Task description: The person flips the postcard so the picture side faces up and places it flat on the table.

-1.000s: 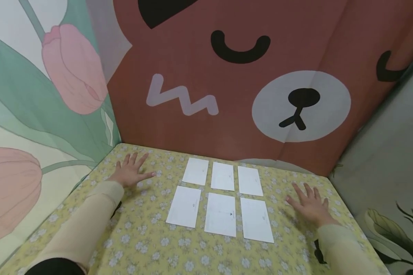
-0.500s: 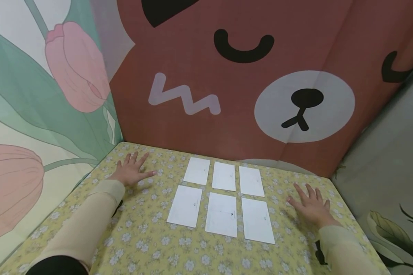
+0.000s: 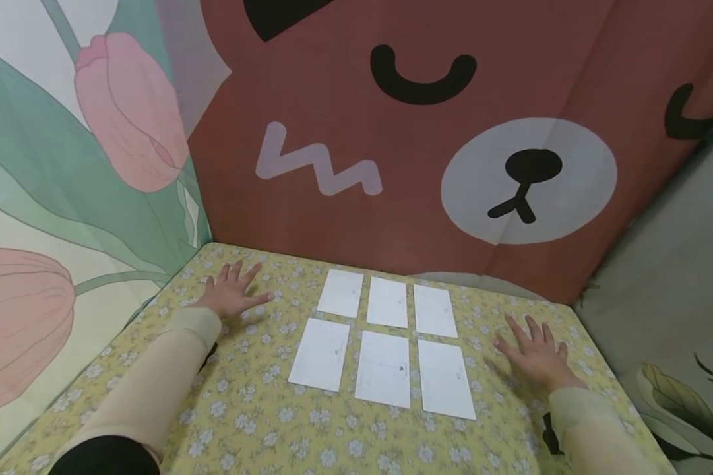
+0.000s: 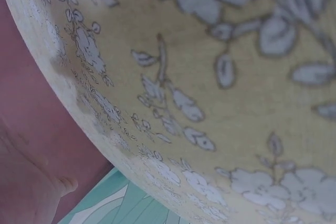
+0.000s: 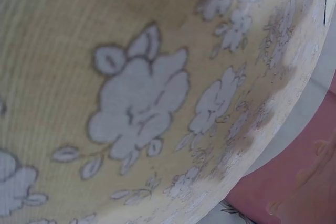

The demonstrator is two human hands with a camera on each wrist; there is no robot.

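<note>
Several white rectangular cards lie flat in two rows on the yellow flowered tablecloth [image 3: 285, 435]; a front middle card [image 3: 383, 369] carries a small dark mark near its right edge. To the left of the cards is my left hand [image 3: 230, 290], fingers spread and holding nothing. My right hand [image 3: 534, 353] is on the other side, its fingers also spread, with a back right card [image 3: 435, 311] and a front right card [image 3: 446, 379] nearest to it. Both wrist views show mostly flowered cloth, with part of the left hand [image 4: 26, 182] and right hand [image 5: 304, 198] at the lower corners.
A brown hanging with a cartoon bear face [image 3: 320, 224] rises behind the table's far edge. Tulip-printed fabric [image 3: 130, 119] stands along the left side, and a grey leaf-patterned panel [image 3: 677, 264] along the right.
My left hand has shifted very slightly to the right and up. The head view has tilted a little; the cards and right hand stay where they were.
</note>
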